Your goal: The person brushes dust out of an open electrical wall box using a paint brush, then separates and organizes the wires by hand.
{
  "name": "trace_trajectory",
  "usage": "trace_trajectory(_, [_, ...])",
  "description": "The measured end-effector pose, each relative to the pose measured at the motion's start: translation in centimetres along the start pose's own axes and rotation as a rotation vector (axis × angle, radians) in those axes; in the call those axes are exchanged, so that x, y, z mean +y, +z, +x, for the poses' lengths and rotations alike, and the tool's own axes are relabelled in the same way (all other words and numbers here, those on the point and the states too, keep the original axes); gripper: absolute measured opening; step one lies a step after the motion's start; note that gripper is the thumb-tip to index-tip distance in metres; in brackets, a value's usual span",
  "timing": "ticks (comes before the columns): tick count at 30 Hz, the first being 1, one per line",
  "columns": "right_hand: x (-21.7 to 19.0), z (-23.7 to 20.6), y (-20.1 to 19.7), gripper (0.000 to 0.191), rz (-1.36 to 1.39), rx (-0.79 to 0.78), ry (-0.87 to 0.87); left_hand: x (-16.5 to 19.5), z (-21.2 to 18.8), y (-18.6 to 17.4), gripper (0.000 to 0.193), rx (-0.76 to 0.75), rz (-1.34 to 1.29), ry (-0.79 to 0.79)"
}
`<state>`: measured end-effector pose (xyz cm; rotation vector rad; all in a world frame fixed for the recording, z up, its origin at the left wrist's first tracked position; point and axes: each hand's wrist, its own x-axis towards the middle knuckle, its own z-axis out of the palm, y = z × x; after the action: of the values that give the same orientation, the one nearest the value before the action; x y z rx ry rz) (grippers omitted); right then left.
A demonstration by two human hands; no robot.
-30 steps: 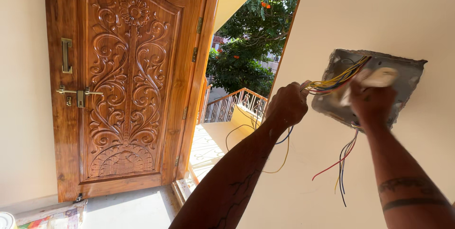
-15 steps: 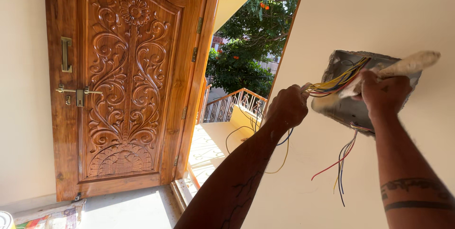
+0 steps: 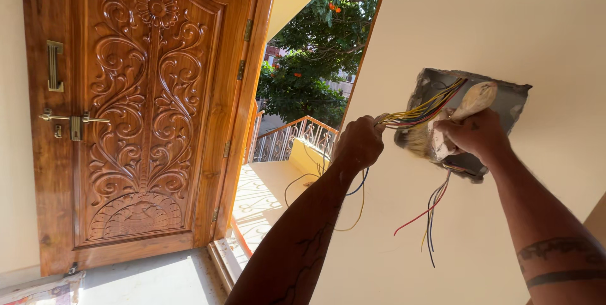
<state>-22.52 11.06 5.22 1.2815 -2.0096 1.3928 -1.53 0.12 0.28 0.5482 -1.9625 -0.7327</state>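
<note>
The left hand (image 3: 358, 143) is clenched around a bundle of coloured insulated wires (image 3: 421, 110) pulled from the grey recessed metal wall box (image 3: 512, 100). The right hand (image 3: 472, 136) grips a cream-handled paintbrush (image 3: 451, 122), bristles inside the box.

Both forearms bare, no sleeves; dark band tattoos ring right forearm (image 3: 555, 261); faint tattoo lines on left forearm (image 3: 303, 242).

Carved brown wooden door (image 3: 142, 115) with brass handle (image 3: 72, 120), standing open; green leafy tree (image 3: 315, 59) outside; curly metal railing (image 3: 290, 141) beyond; sunlit tiled floor (image 3: 259, 201).
</note>
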Motion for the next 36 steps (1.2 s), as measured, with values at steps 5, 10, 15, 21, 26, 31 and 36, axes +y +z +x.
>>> trace_trajectory(5, [1.4,-0.9,-0.7,0.03,-0.158,0.495,-0.516,0.1,-0.6,0.7,0.04,-0.044,-0.031,-0.014])
trace_trajectory(10, [2.9,-0.5,1.7,0.044,-0.185,0.029,-0.154,-1.9,-3.8,3.7,0.034,-0.099,-0.106,-0.167])
trace_trajectory(15, [2.4,0.5,-1.6,0.046,-0.425,0.161,-0.135,-3.4,-5.5,6.1,0.027,-0.123,-0.255,-0.235])
trace_trajectory(21, [-1.9,1.1,1.2,0.034,-0.622,0.441,-0.766,-2.8,-6.7,7.8,0.027,-0.181,-0.237,-0.317])
trace_trajectory(26, [-3.7,1.6,6.5,0.048,-0.612,-0.315,-0.698,-2.5,-8.2,9.3,0.024,-0.152,-0.227,-0.298])
trace_trajectory(31, [-4.2,1.4,7.3,0.047,-0.77,0.083,-0.579,-4.1,-7.4,8.4,0.023,-0.167,-0.236,-0.294])
trace_trajectory(36, [-3.0,2.1,8.3,0.034,-0.681,-0.179,-0.366,-4.8,-7.0,8.5,0.024,-0.175,-0.206,-0.275])
